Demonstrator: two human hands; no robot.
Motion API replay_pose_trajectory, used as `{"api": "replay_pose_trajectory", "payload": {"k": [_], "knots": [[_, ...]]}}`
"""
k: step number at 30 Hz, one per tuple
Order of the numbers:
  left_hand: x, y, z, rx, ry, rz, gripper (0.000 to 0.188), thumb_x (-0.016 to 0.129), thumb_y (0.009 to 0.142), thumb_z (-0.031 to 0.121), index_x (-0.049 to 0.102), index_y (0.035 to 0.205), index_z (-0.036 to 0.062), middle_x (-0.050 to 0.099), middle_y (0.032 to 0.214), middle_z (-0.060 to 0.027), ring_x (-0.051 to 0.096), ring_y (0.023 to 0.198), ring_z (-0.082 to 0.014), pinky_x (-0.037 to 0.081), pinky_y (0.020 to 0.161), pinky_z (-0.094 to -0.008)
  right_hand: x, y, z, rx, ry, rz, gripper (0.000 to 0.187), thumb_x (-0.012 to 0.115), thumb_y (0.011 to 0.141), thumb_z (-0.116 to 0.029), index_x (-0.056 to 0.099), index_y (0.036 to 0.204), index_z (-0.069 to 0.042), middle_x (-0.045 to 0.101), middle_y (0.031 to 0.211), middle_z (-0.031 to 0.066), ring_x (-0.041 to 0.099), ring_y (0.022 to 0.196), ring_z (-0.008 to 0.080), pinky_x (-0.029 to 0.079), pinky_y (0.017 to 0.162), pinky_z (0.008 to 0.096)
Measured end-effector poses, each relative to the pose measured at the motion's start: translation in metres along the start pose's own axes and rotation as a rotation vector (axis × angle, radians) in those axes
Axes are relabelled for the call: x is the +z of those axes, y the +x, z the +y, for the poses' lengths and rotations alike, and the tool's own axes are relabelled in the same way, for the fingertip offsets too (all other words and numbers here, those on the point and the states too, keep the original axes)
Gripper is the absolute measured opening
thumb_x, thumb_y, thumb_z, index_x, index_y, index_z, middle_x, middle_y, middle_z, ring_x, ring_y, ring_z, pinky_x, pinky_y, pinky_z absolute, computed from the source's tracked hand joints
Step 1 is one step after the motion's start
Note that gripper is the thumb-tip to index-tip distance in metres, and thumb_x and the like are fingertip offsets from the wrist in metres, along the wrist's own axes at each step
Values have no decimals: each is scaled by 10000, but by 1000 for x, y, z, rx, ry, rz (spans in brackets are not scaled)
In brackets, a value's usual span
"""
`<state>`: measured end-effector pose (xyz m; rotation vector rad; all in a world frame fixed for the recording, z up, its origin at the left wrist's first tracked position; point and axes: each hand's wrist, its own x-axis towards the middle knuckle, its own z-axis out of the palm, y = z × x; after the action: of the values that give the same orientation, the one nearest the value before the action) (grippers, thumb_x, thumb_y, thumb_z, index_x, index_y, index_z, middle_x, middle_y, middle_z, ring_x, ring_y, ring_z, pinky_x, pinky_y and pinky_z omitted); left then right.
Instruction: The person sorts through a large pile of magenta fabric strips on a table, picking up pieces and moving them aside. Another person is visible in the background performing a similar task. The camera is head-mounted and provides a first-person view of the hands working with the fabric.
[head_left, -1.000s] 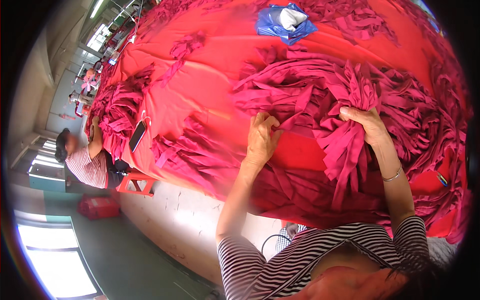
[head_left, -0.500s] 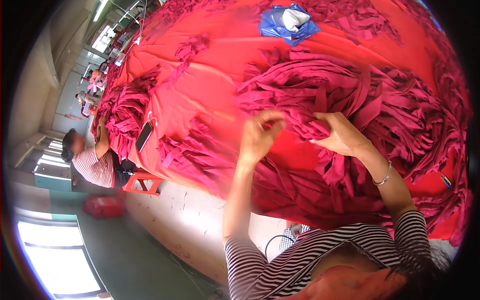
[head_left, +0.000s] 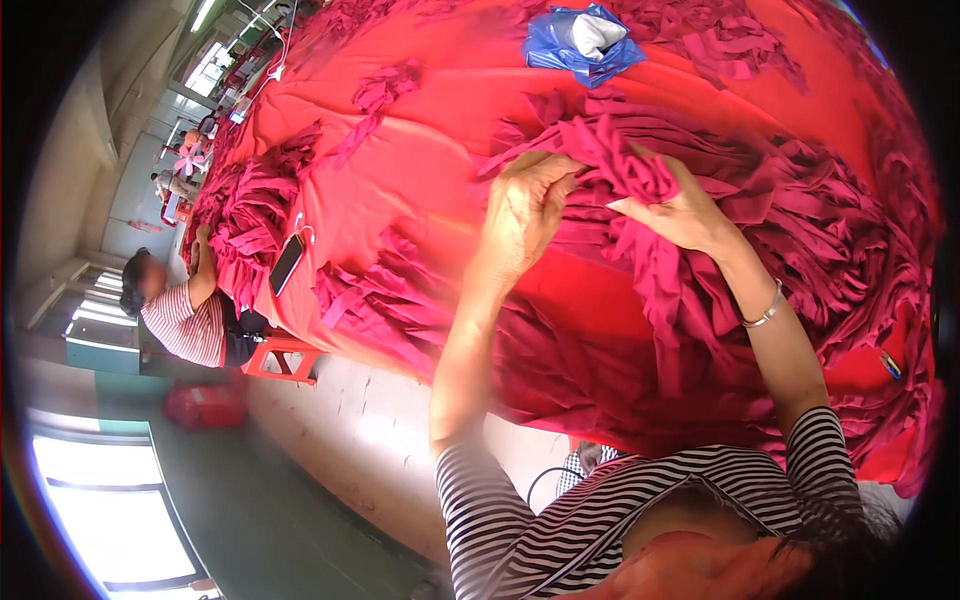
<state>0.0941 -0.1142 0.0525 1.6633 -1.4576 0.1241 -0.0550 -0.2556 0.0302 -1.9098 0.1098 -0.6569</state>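
Note:
A bunch of dark crimson fabric strips (head_left: pixel 625 165) is gathered in my right hand (head_left: pixel 685 205), whose fingers wrap round it with the strip ends hanging down toward me. My left hand (head_left: pixel 525 205) is closed at the left side of the bunch, fingertips pinched at its edge; the strip they seem to hold is mostly hidden behind the fingers. Behind and to the right of my hands spreads a large heap of the same strips (head_left: pixel 820 210), lying on a bright red cloth (head_left: pixel 440 150) that covers the table.
A blue plastic bag (head_left: pixel 560 50) with something white sits at the far side. Left lies a phone (head_left: pixel 288 265) with a white cord. More strip piles (head_left: pixel 395 290) line the near edge. A co-worker (head_left: pixel 190 315) works at the left, near a red stool (head_left: pixel 280 360).
My right hand has lifted the bunch up and away from the heap, so its ends now hang. My left hand has moved up and closed at its edge.

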Motion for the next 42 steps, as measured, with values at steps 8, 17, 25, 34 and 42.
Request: {"api": "replay_pose_trajectory", "payload": {"k": [8, 17, 25, 34, 42], "knots": [[-7, -47, -73, -349, 206, 2, 223, 664, 800, 220, 673, 923, 35, 639, 666, -128, 629, 631, -299, 486, 602, -359, -36, -23, -8, 311, 338, 130, 256, 695, 803, -86, 624, 1043, -37, 605, 759, -7, 560, 694, 79, 461, 659, 216], [37, -63, -82, -330, 227, 4, 227, 763, 669, 152, 584, 710, 19, 597, 727, -154, 585, 673, -338, 461, 608, -428, -90, -89, -10, 336, 617, 220, 284, 623, 834, -316, 593, 846, -34, 541, 693, 1, 479, 611, 99, 363, 589, 223], [8, -58, -55, -468, -639, 179, 157, 660, 848, 157, 583, 828, 22, 579, 669, -18, 528, 573, -98, 450, 522, -258, -60, -99, -49, 425, 259, 210, 239, 661, 838, -223, 645, 896, 8, 591, 725, 19, 530, 665, 91, 411, 636, 229], [5, -68, 14, -520, -970, 259, 127, 644, 861, 134, 555, 918, 64, 539, 661, 10, 495, 548, -73, 452, 530, -229, -37, -68, -41, 214, 234, 178, 195, 690, 808, -157, 627, 932, -20, 633, 820, 12, 571, 733, 74, 464, 657, 254], [71, -62, -15, -419, -1455, 288, 339, 616, 858, 134, 468, 1161, 106, 584, 1045, -74, 574, 753, -122, 459, 547, -189, 19, -10, 0, 44, 140, -43, 437, 736, 724, -174, 566, 1093, -12, 658, 965, 157, 632, 899, 197, 481, 795, 351]]}}
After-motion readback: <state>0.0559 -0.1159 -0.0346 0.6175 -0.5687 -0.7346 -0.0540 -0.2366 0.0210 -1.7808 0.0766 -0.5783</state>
